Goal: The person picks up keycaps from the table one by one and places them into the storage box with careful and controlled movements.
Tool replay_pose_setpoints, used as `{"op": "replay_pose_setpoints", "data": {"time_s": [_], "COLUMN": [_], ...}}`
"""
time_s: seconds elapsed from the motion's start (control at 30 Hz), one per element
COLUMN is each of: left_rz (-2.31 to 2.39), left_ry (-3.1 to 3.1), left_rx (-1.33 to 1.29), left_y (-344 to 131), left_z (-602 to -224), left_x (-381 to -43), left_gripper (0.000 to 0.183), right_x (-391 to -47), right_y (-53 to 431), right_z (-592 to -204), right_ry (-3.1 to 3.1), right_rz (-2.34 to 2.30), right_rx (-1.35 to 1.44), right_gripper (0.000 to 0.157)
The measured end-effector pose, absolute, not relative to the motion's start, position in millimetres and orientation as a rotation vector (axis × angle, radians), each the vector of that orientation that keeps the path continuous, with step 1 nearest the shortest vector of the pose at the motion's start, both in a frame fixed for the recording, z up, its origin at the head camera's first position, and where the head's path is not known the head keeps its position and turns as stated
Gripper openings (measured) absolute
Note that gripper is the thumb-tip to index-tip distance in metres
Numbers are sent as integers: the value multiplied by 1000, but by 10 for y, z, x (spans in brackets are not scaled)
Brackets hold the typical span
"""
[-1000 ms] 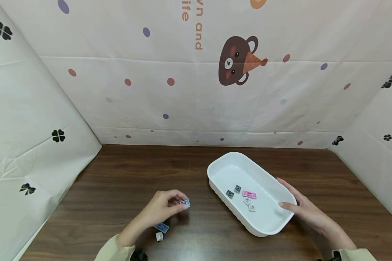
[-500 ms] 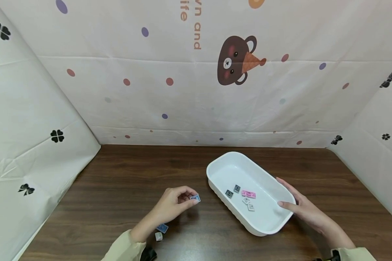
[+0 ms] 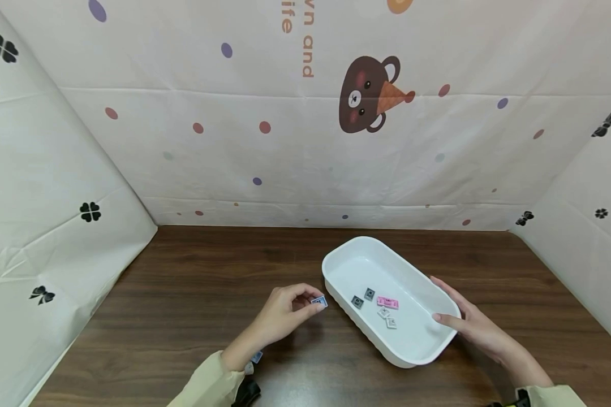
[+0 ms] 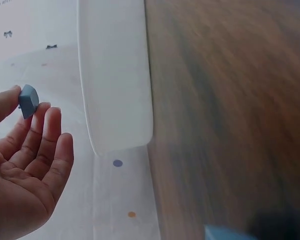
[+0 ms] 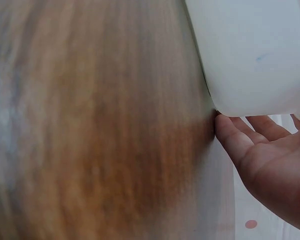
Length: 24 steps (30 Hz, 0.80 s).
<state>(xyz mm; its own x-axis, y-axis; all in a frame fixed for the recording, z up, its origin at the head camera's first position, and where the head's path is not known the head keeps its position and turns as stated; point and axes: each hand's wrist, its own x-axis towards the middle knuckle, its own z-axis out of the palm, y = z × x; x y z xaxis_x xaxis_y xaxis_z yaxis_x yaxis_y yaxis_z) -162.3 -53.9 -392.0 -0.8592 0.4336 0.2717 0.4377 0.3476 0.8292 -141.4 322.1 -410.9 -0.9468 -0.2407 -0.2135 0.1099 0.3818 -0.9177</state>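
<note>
My left hand pinches a small blue keycap between thumb and fingertips, just left of the white tray's long side. In the left wrist view the keycap shows its sloped side, and the other fingers are loosely bent below it. The white tray lies slantwise on the table, with several keycaps inside: dark grey ones, a wide pink keycap and white ones. My right hand grips the tray's near right end, thumb over the rim and fingers along the outer wall; the right wrist view shows those fingers against the wall.
Behind my left wrist, a blue keycap and a white keycap lie on the wooden table, both partly covered. A printed white cloth rises behind the table and on both sides.
My left hand has moved right and slightly away from me with the blue keycap, up near the tray. Its wrist now partly covers the keycaps on the table. The right hand and tray stay put.
</note>
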Motion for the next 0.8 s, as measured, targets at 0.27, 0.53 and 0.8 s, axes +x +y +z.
{"op": "replay_pose_setpoints", "data": {"time_s": [0.27, 0.53, 0.8], "left_rz": [-1630, -1618, -1604], "left_ry": [-2502, -2461, -2488], "left_rx": [-876, -924, -922], "left_y": [-392, -252, -111], "left_z": [-3856, -3809, -3759], "left_x": [-1644, -1671, -1707], "left_gripper": [18, 17, 16], "right_x": [-1422, -1423, -1420], "right_y": [3228, 3237, 3239], "right_z": [-4107, -4111, -4122], "right_ry": [2331, 2340, 2357], "right_rz": [-1596, -1585, -1571], "right_rx": [-118, -135, -143], "right_gripper": [73, 73, 72]}}
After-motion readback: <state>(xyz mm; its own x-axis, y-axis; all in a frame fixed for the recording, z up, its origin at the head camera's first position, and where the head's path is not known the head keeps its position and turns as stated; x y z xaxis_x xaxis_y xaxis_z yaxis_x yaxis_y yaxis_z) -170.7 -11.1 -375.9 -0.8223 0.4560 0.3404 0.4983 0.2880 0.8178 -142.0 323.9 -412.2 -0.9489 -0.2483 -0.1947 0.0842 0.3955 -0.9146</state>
